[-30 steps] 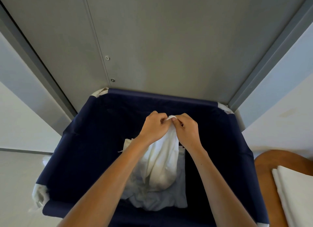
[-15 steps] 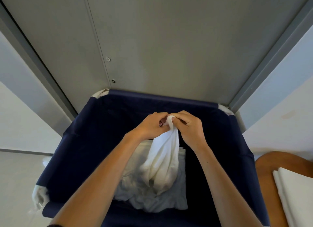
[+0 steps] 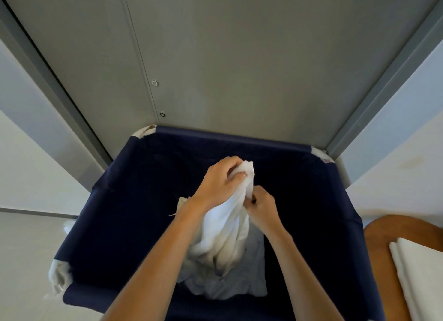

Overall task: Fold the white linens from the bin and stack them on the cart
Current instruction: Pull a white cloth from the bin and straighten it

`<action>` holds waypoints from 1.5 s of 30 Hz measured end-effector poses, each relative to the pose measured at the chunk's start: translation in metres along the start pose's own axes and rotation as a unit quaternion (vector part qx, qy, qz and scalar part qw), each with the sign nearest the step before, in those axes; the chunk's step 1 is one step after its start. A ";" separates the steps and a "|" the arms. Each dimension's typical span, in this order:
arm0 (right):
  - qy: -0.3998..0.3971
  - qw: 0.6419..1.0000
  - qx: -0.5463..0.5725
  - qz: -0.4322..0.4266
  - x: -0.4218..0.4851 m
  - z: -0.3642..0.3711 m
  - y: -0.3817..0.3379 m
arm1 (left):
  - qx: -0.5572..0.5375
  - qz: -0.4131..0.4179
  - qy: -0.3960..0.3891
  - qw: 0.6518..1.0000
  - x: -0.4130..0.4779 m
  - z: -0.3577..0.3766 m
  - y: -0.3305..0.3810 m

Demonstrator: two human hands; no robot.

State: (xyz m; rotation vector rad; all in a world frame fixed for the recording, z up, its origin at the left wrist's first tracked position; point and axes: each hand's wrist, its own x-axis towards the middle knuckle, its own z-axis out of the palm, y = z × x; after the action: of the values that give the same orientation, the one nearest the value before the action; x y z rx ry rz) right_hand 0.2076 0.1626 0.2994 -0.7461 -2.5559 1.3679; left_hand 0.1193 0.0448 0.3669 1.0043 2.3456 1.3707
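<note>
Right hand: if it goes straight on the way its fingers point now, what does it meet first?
The white linen: the right hand pinches its edge, fingers aimed up-left. Just beyond, probably, is the left hand gripping the linen's top; depth is unclear.

Overall level: bright, even, diffuse light with a cool grey-white cast.
Upper frame: grey panel (image 3: 239,57) evenly lit, its tone shifting only gently across the surface.
Shadows: soft-edged. The inside of the navy bin (image 3: 124,200) is the darkest zone, near black right of centre, with weave detail lost.
White linen (image 3: 227,227): well exposed. Folds carry soft grey shading, and the lower bunch deep in the bin is dimmer.
Highlights: folded stack (image 3: 422,268) at the lower right edge is close to clipping.
Sharpness: centre crisp. The right hand (image 3: 262,210) is slightly soft, as are the forearms at the bottom edge.
Distortion: wide-angle. The frame rails (image 3: 388,93) splay outward toward the upper corners.
</note>
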 end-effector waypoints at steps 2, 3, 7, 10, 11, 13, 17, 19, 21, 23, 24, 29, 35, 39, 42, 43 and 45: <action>0.088 0.996 -0.025 -0.003 -0.003 0.001 0.003 | 0.011 0.001 0.020 1.000 -0.002 -0.005 0.001; 0.120 0.993 -0.020 -0.004 -0.004 -0.002 0.000 | 0.020 0.001 0.031 0.999 -0.004 -0.008 0.000; 0.162 0.982 0.093 -0.034 -0.012 -0.014 -0.018 | 0.032 -0.014 0.102 0.994 -0.008 -0.017 -0.003; 0.123 0.982 0.118 -0.081 -0.026 -0.009 -0.028 | 0.038 -0.016 0.155 0.987 -0.009 -0.019 0.001; 0.108 0.983 0.105 -0.102 -0.030 -0.004 -0.028 | 0.039 -0.018 0.167 0.985 -0.010 -0.018 0.004; 0.082 0.984 0.063 -0.142 -0.034 0.005 -0.027 | 0.045 -0.026 0.184 0.982 -0.012 -0.015 0.008; 0.019 0.994 0.028 -0.101 -0.038 0.016 -0.027 | 0.046 -0.044 0.192 0.979 -0.022 -0.005 0.010; 0.002 0.997 -0.018 -0.076 -0.039 0.022 -0.024 | 0.044 -0.050 0.184 0.981 -0.028 -0.002 0.009; -0.007 0.995 -0.072 -0.067 -0.039 0.029 -0.019 | 0.037 -0.051 0.174 0.983 -0.033 -0.001 0.010; -0.012 0.994 -0.090 -0.055 -0.038 0.036 -0.012 | 0.032 -0.048 0.170 0.984 -0.038 -0.001 0.013; -0.015 0.994 -0.096 -0.046 -0.038 0.040 -0.007 | 0.031 -0.046 0.169 0.984 -0.041 -0.002 0.015; -0.040 0.991 -0.124 -0.018 -0.038 0.055 0.018 | 0.037 -0.023 0.163 0.986 -0.049 -0.013 0.021; -0.089 0.975 -0.202 0.015 -0.043 0.071 0.041 | 0.034 0.022 0.178 0.983 -0.058 -0.032 0.039; -0.110 0.974 -0.197 0.027 -0.048 0.067 0.056 | 0.061 0.033 0.218 0.973 -0.060 -0.059 0.039; -0.036 0.978 -0.207 0.006 -0.043 0.045 0.057 | 0.114 -0.038 0.289 0.950 -0.060 -0.081 0.025; -0.011 0.980 -0.199 -0.001 -0.040 0.037 0.055 | 0.134 -0.069 0.309 0.939 -0.061 -0.087 0.019; 0.008 0.985 -0.171 -0.024 -0.035 0.023 0.048 | 0.161 -0.129 0.340 0.918 -0.063 -0.096 0.007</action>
State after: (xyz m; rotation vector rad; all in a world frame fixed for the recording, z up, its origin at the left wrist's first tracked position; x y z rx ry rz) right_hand 0.2473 0.1508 0.2504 -0.7337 -2.8104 0.9122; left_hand 0.1185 -0.0592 0.4157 0.2519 3.1436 1.4102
